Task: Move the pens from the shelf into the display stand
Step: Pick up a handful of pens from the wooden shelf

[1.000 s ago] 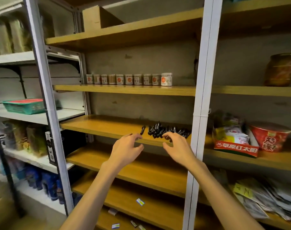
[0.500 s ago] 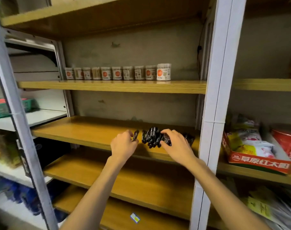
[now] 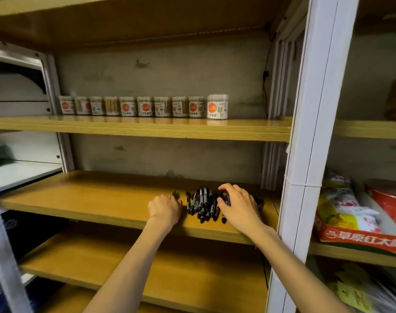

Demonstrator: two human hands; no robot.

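A person's two hands close in on a loose heap of black pens point(image 3: 202, 204) near the front edge of a wooden shelf point(image 3: 97, 197). The left hand point(image 3: 165, 210) curls at the pile's left, one pen tip showing past its fingers; the right hand point(image 3: 240, 206) arches over the right side, fingertips on pens. A hurried scoop would likely roll strays off the edge. No display stand is in view.

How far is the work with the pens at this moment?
Done: nothing visible; no display stand is in view. In hand: both hands are at the pens piled on the shelf, the left hand beside the pile, the right hand curled over it. Left: lifting and moving all of them.
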